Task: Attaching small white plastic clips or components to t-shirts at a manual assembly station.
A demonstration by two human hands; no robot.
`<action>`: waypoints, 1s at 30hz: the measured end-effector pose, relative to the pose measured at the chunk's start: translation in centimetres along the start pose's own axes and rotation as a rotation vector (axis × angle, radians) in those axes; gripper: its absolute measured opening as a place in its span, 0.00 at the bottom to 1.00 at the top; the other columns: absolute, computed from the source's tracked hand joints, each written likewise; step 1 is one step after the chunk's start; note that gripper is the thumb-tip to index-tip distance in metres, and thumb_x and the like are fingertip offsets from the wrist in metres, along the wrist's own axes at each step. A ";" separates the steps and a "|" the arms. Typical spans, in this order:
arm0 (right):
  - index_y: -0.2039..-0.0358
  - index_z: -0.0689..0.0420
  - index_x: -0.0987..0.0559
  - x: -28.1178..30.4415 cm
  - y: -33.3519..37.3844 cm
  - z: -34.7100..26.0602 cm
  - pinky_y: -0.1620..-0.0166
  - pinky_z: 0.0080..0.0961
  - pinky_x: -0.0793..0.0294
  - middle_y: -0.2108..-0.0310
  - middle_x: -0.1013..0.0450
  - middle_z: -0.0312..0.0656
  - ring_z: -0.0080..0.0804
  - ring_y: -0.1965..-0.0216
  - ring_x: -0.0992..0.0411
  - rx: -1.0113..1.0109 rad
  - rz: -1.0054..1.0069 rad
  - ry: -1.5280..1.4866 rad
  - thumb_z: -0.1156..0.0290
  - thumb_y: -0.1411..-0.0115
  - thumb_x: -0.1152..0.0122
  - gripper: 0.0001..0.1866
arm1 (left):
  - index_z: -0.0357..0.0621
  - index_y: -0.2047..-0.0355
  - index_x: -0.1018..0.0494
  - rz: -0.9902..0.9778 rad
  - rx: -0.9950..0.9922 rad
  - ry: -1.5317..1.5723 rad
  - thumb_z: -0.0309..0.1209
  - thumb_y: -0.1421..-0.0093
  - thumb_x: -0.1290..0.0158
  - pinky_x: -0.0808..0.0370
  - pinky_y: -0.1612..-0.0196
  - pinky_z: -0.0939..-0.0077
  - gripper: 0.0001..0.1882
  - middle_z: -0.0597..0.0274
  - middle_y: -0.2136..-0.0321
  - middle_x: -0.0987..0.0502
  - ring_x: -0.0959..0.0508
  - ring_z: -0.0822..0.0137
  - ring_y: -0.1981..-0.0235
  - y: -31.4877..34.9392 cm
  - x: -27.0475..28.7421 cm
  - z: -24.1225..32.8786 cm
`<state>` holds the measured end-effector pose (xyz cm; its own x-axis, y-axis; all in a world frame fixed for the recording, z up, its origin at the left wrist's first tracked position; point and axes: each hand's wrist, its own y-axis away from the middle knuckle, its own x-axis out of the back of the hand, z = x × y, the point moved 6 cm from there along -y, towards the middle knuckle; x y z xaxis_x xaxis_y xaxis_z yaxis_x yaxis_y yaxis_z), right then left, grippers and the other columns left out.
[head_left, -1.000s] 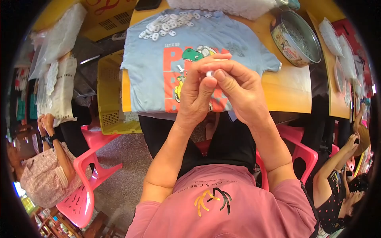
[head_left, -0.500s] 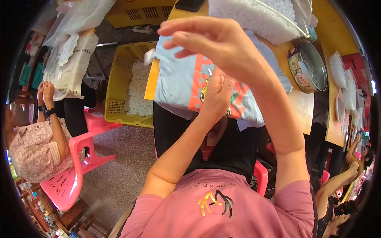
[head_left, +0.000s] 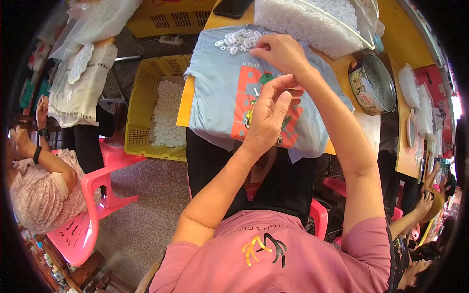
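A small pile of white oval plastic pieces with holes (head_left: 238, 41) lies on the blue printed cloth (head_left: 215, 93) spread over the table in front of me. At the pile's right edge is my right hand (head_left: 283, 52), its thumb and fingers bent together in a pinch; what is between the tips is too small to make out. My left hand (head_left: 267, 115) hovers nearer to me above the red print, palm turned inward. Its fingers curve with the thumb apart, and nothing shows in them. A tiny white peg-like piece (head_left: 257, 92) is beside the left hand, over the print.
Left of the table stands a yellow crate (head_left: 132, 132) holding many white pieces (head_left: 168, 115). A big clear bag of white pieces (head_left: 312, 24), a phone (head_left: 233, 8) and a round tin (head_left: 359, 88) sit on the table. Someone sits on a pink chair (head_left: 90, 205) at left.
My right hand has come down and rightward, uncovering the pile. A blurred white thing near the table's left edge is gone from there. The person at left has moved their hands apart.
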<state>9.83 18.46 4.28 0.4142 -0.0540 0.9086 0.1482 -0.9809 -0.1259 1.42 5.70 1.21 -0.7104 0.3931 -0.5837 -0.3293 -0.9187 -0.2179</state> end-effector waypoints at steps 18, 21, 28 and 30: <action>0.66 0.60 0.20 3.6 11.7 2.4 0.75 0.13 0.35 0.75 0.27 0.30 0.13 0.77 0.32 -0.324 -0.063 -1.005 0.60 0.38 0.37 0.14 | 0.37 0.51 0.31 0.167 -0.089 -0.119 0.24 0.33 0.51 0.25 0.60 0.79 0.12 0.64 0.62 0.27 0.25 0.74 0.62 0.4 0.6 0.1; 0.67 0.59 0.21 3.0 14.3 3.1 0.75 0.13 0.35 0.74 0.26 0.31 0.13 0.78 0.33 -0.469 -0.069 -1.193 0.62 0.38 0.37 0.12 | 0.42 0.52 0.25 0.124 -0.194 -0.478 0.20 0.40 0.44 0.26 0.64 0.80 0.15 0.64 0.59 0.27 0.25 0.74 0.64 0.6 -1.1 1.1; 0.68 0.59 0.22 2.8 16.7 3.0 0.75 0.12 0.35 0.73 0.26 0.32 0.13 0.77 0.33 -0.475 -0.049 -1.276 0.61 0.38 0.36 0.13 | 0.40 0.57 0.23 0.069 -0.308 -0.679 0.19 0.40 0.44 0.26 0.65 0.80 0.10 0.63 0.62 0.26 0.25 0.75 0.66 1.0 -1.6 0.9; 0.67 0.59 0.22 2.8 17.1 3.3 0.75 0.12 0.35 0.73 0.26 0.32 0.13 0.77 0.33 -0.415 -0.021 -1.268 0.61 0.38 0.36 0.13 | 0.38 0.60 0.23 0.037 -0.257 -0.578 0.20 0.39 0.44 0.27 0.66 0.81 0.07 0.63 0.64 0.25 0.25 0.75 0.66 1.0 -1.5 0.8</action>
<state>16.42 2.18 3.34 0.9920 -0.0506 -0.1155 -0.0243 -0.9755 0.2188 1.69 4.24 2.48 -0.9632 0.2521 -0.0936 -0.1895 -0.8834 -0.4287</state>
